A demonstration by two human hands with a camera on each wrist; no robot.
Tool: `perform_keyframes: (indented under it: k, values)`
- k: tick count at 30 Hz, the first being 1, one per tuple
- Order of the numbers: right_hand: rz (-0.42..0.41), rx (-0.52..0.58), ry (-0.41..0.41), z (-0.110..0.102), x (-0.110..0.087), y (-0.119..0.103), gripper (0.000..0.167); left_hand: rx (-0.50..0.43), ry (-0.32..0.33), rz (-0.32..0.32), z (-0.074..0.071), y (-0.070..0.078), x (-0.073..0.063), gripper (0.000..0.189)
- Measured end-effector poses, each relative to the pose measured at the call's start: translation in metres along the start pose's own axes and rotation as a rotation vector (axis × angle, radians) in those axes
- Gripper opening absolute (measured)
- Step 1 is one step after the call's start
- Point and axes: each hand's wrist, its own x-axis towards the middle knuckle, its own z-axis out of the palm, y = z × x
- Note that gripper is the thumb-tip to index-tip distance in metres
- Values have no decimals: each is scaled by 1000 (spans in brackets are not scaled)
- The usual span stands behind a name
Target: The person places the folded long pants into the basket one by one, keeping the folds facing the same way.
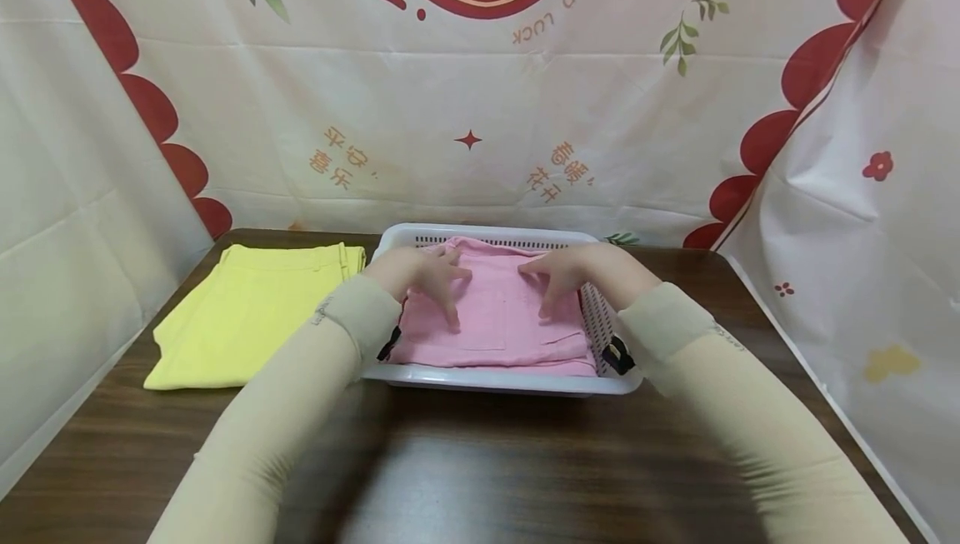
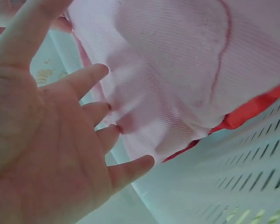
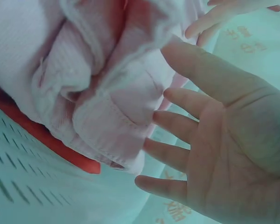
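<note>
A folded pink garment (image 1: 487,319), with seams and a pocket-like patch, lies in a white plastic basket (image 1: 487,376). My left hand (image 1: 431,273) is over its left part, fingers spread and fairly straight. Over the right part is my right hand (image 1: 566,273), its fingers also extended. In both wrist views the fingertips are at the garment's edge; whether they press on it I cannot tell. Neither hand is curled round the cloth. Red fabric (image 2: 252,112) shows beneath the pink garment in the left wrist view, and a red edge (image 3: 60,149) appears in the right wrist view.
Left of the basket, folded yellow trousers (image 1: 255,311) lie on the dark wooden table (image 1: 480,469). The basket has slotted side walls (image 3: 18,182). A printed cloth (image 1: 465,94) hangs behind the table and along both sides.
</note>
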Motion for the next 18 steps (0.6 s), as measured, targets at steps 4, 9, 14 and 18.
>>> perform_keyframes:
  k: [4,9,14,18]
  values:
    - [-10,-29,17,1,-8,-6,89,-32,-15,-3,0,2,-11,94]
    - [-61,-55,42,10,-18,-12,91,-150,-64,-53,1,2,-23,96]
    - [-25,-49,2,19,-31,-15,98,-50,-147,-49,2,4,-33,104]
    - [-18,-99,1,23,-38,-12,106,19,-196,-64,6,8,-39,104]
